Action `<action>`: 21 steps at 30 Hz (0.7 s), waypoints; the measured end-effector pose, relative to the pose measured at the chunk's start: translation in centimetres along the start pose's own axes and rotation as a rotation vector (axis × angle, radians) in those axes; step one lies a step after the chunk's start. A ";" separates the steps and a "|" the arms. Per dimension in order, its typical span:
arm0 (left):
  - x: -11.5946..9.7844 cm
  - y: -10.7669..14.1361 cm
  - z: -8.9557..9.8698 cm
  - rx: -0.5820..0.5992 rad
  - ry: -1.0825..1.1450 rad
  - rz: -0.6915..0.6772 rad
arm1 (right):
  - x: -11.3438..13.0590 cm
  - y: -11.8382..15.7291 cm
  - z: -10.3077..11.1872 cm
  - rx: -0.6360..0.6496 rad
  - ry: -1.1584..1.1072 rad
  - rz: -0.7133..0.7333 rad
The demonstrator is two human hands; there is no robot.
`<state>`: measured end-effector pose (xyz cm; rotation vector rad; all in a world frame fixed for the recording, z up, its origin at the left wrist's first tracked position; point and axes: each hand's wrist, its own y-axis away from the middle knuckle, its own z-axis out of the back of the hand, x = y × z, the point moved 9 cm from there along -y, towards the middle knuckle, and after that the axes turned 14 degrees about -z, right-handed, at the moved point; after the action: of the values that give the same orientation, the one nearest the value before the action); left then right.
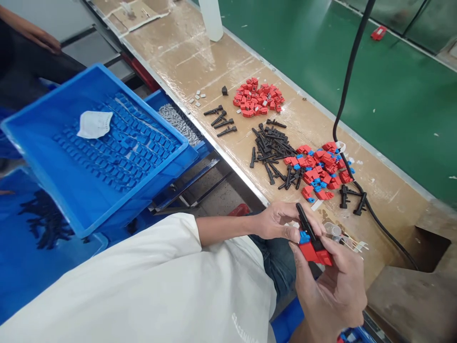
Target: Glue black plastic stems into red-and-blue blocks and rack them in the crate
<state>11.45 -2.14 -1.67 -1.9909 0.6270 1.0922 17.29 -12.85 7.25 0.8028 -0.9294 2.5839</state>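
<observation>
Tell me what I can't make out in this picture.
- Head view: the underside of the red piece, covered by the right hand.
- Head view: any print on the paper slip in the blue bin, too small to read.
- Head view: the other person, mostly cut off by the picture's edge.
- Head view: the shirt lettering, running off the bottom edge.

The shirt [171,295] was loose and off-white, its sleeve [174,238] wide, with pale lettering [240,328]; the trousers [280,267] were dark blue.

Lettering [244,328] on white shirt [171,286], too unclear to read.
</observation>
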 end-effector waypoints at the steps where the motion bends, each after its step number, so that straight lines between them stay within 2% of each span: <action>1: -0.1 0.0 -0.1 0.001 0.007 -0.010 | -0.1 0.1 0.1 0.000 -0.018 -0.010; 5: -0.3 0.1 -0.5 0.030 0.043 -0.043 | -0.7 0.3 0.2 0.003 -0.004 -0.029; 10: -0.1 0.0 -0.3 0.008 0.014 -0.029 | -0.9 0.0 0.0 0.056 0.031 -0.032; 13: -0.2 -0.2 -0.1 -0.011 -0.006 -0.070 | -0.7 -0.2 -0.2 0.065 0.093 0.019; 17: 0.4 -0.1 0.0 -0.018 -0.049 -0.042 | -0.3 -0.1 -0.6 0.058 0.217 0.108; 21: 0.5 0.3 0.1 -0.050 -0.045 -0.049 | 0.1 0.0 -0.7 0.021 0.204 0.151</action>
<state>11.49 -2.29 -2.25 -2.0076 0.5294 1.1296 16.89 -12.39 6.82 0.4782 -0.9353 2.7447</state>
